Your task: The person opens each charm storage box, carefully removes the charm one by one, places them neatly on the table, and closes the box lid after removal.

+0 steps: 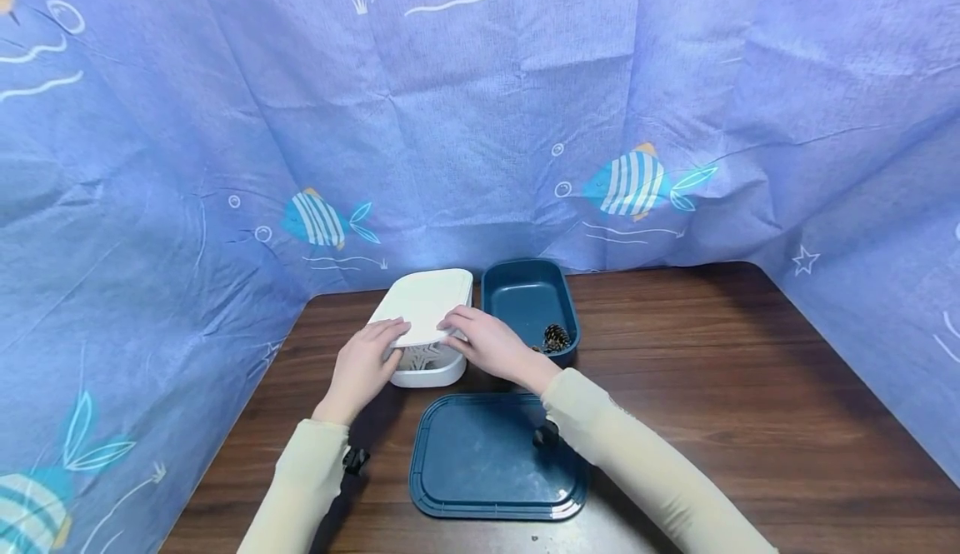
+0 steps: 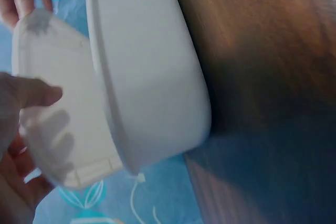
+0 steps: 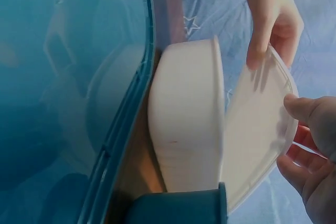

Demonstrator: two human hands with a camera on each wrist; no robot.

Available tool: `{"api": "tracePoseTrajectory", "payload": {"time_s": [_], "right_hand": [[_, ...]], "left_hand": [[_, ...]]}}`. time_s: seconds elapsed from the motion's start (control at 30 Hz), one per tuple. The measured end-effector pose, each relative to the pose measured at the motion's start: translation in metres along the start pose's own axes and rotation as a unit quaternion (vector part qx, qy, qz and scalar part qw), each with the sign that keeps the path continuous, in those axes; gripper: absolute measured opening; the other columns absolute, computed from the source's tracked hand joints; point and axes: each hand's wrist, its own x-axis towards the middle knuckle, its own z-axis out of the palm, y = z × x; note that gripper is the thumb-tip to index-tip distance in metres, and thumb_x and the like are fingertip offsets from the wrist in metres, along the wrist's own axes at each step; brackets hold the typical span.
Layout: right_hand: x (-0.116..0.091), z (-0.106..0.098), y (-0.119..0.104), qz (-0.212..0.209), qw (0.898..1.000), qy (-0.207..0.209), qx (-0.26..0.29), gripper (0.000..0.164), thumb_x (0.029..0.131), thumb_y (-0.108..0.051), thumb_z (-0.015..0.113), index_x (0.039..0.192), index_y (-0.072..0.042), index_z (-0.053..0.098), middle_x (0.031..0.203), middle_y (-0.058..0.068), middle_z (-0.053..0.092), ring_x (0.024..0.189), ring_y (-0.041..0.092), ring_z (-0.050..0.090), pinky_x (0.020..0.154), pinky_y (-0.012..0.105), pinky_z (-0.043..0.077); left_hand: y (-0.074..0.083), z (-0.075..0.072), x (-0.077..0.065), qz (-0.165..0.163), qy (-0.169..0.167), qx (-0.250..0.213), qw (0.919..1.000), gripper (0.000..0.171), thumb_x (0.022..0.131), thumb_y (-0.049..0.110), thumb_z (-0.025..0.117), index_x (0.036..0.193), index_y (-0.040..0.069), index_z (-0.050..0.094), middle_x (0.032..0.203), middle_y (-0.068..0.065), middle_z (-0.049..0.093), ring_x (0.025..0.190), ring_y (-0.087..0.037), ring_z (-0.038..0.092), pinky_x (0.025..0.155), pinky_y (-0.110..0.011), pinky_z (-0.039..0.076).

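Both hands hold a white lid [image 1: 429, 300] tilted over a white box [image 1: 427, 377], its near edge raised above the rim. My left hand [image 1: 366, 366] pinches the lid's near left corner, thumb below and fingers on top. At the near right corner my right hand [image 1: 491, 344] grips it the same way. Through the gap, pale star-shaped pieces [image 1: 422, 357] show inside the box. In the left wrist view the underside of the lid [image 2: 68, 114] slants away from the box [image 2: 147, 72]. The right wrist view shows the lid [image 3: 257, 124] beside the box wall [image 3: 186, 114].
Right of the white box stands an open dark blue box [image 1: 525, 300] with a pine cone [image 1: 557, 337] in its near right corner. A dark blue lid [image 1: 495, 458] lies flat on the wooden table [image 1: 690, 387] in front, under the right forearm. A fish-patterned cloth [image 1: 480, 121] hangs behind.
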Motion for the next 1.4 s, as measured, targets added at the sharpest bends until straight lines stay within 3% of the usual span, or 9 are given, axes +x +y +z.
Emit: {"api": "tracePoseTrajectory", "payload": {"time_s": [0.2,0.33,0.53,0.83,1.07,1.23,1.4], "right_hand": [[0.004,-0.007,0.0,0.016,1.0,0.005,0.015,0.026,0.1,-0.026,0.065,0.121,-0.011,0.069,0.119,0.003,0.066,0.106,0.016,0.066,0.094,0.032,0.054],[0.01,-0.01,0.002,0.018,1.0,0.013,0.014,0.027,0.099,-0.025,0.068,0.122,-0.012,0.069,0.12,0.003,0.066,0.109,0.016,0.065,0.095,0.032,0.053],[0.017,-0.01,-0.001,0.044,0.998,0.048,0.002,0.02,0.096,-0.007,0.068,0.115,-0.011,0.072,0.119,0.004,0.066,0.11,0.02,0.064,0.095,0.034,0.053],[0.025,-0.024,0.006,0.067,0.99,0.126,0.011,0.022,0.096,0.001,0.063,0.111,-0.011,0.074,0.12,0.005,0.066,0.113,0.022,0.062,0.096,0.034,0.052],[0.024,-0.035,0.02,0.072,0.987,0.142,0.017,0.025,0.099,0.003,0.056,0.11,-0.01,0.074,0.117,0.006,0.066,0.107,0.022,0.063,0.09,0.034,0.054],[0.023,-0.042,0.031,0.103,0.984,0.142,0.027,0.015,0.101,-0.011,0.063,0.112,-0.013,0.073,0.114,0.005,0.067,0.105,0.023,0.064,0.088,0.039,0.054],[0.022,-0.042,0.041,0.131,0.979,0.14,0.071,0.014,0.1,-0.022,0.066,0.111,-0.016,0.071,0.11,0.002,0.068,0.104,0.022,0.065,0.089,0.041,0.054]], "left_hand": [[-0.001,0.009,0.014,-0.003,0.021,0.037,0.9991,0.043,0.081,-0.003,0.074,0.123,0.008,0.073,0.125,-0.011,0.07,0.115,-0.033,0.063,0.099,-0.052,0.049],[-0.004,0.011,0.013,-0.006,0.038,0.019,0.9991,0.049,0.081,-0.006,0.076,0.126,0.014,0.073,0.126,-0.007,0.07,0.115,-0.032,0.064,0.097,-0.053,0.05],[-0.005,0.008,0.01,0.007,0.062,-0.01,0.998,0.049,0.085,-0.004,0.075,0.13,0.017,0.071,0.129,-0.006,0.069,0.118,-0.032,0.062,0.1,-0.053,0.048],[0.01,-0.028,0.015,0.062,0.08,-0.04,0.994,0.049,0.086,-0.006,0.073,0.13,0.016,0.07,0.128,-0.008,0.069,0.118,-0.031,0.062,0.102,-0.052,0.047],[0.011,-0.048,0.011,0.085,0.073,-0.083,0.9903,0.053,0.085,-0.006,0.074,0.131,0.02,0.07,0.127,-0.003,0.069,0.119,-0.027,0.062,0.102,-0.047,0.047],[0.01,-0.064,0.007,0.069,0.096,-0.147,0.9819,0.047,0.084,-0.009,0.074,0.124,0.017,0.074,0.119,-0.001,0.073,0.112,-0.02,0.065,0.099,-0.024,0.048],[0.01,-0.08,0.005,0.014,0.145,-0.178,0.9731,0.031,0.083,-0.005,0.078,0.109,0.011,0.078,0.103,-0.003,0.076,0.096,-0.003,0.067,0.084,-0.012,0.047]]}}
